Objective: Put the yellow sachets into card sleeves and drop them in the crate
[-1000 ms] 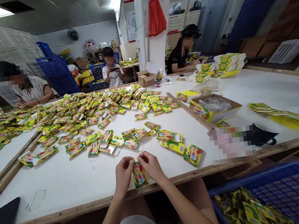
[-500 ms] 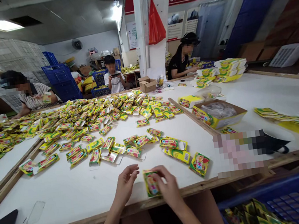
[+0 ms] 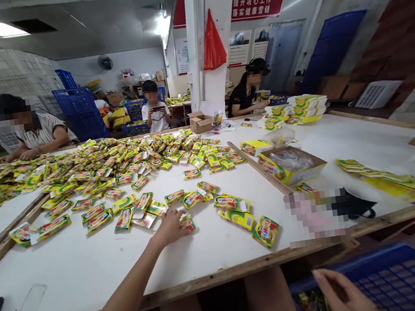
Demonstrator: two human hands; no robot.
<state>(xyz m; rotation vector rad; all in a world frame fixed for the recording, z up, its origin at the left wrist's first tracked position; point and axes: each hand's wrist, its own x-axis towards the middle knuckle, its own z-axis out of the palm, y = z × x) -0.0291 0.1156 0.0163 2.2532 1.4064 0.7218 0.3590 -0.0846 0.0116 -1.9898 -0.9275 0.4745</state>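
Observation:
My left hand (image 3: 170, 227) reaches forward over the white table, its fingers curled over the end of a small yellow-green printed box (image 3: 188, 223). Part of that box is hidden under the fingers. Low at the right, my right hand (image 3: 342, 293) hangs over a blue plastic basket (image 3: 410, 271) with its fingers apart and nothing visible in them. Similar small boxes (image 3: 311, 307) lie inside the basket, partly covered by this hand. Closest on the table to the right of my left hand are a flattish box (image 3: 266, 231) and a yellow one (image 3: 238, 219).
A large heap of small boxes (image 3: 116, 160) spreads across the table's far left. Wooden strips (image 3: 261, 169) divide the surface. An open carton (image 3: 305, 172) with plastic bags, flat printed card sheets (image 3: 382, 178) and a black cup-like object (image 3: 351, 204) are on the right. Three people sit across the table.
My right hand has moved from the table down to the basket, and the box it held is no longer in it. My left hand has reached forward onto another box. The view has shifted rightward.

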